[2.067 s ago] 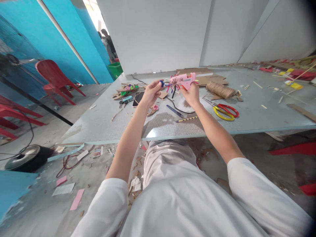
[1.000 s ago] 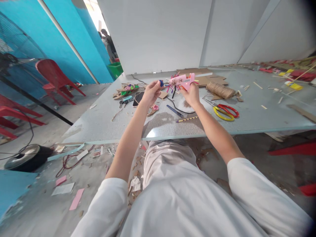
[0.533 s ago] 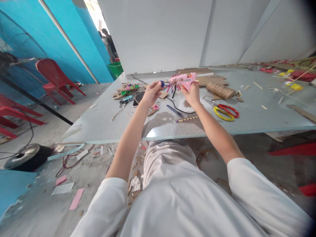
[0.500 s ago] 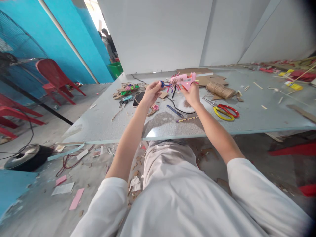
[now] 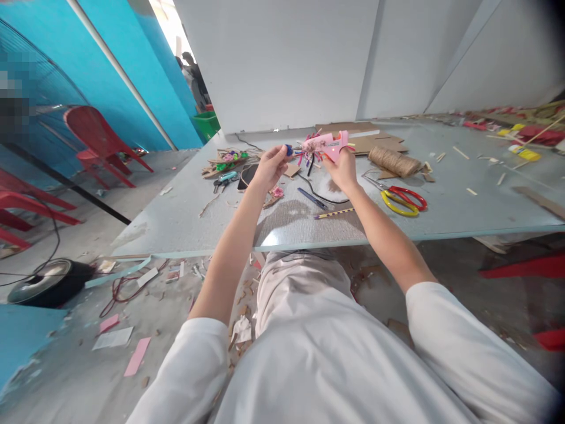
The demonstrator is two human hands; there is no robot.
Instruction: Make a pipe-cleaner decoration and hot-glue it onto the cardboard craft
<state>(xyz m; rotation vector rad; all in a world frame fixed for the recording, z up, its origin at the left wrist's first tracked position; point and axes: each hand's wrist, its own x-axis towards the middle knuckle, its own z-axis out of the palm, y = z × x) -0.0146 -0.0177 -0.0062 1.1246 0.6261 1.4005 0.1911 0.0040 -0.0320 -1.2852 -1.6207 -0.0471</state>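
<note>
My right hand (image 5: pixel 343 168) is closed around the handle of a pink glue gun (image 5: pixel 329 143), whose nozzle points left. Between the fingertips of my left hand (image 5: pixel 271 166) is a small dark blue piece (image 5: pixel 289 150); its exact kind is too small to make out. The nozzle's tip is close to this blue piece; whether they touch I cannot tell. Behind and below the gun show several colourful thin sticks (image 5: pixel 304 158). Under my hands on the table lie a blue pen-like cutter (image 5: pixel 312 198), a striped pencil (image 5: pixel 334 214) and a pink flower (image 5: pixel 277 192) on a brown scrap.
Right of my hands are a twine roll (image 5: pixel 394 161) and red-and-yellow-handled scissors (image 5: pixel 404 200). Cardboard (image 5: pixel 379 143) lies behind. At left are a decorated brown piece (image 5: pixel 227 160), keys (image 5: pixel 225 179) and a phone (image 5: pixel 247 176). A yellow glue bottle (image 5: pixel 525 153) lies far right.
Almost nothing differs. Both hands stay in place with the glue gun and the blue piece, apart from a very slight shift.
</note>
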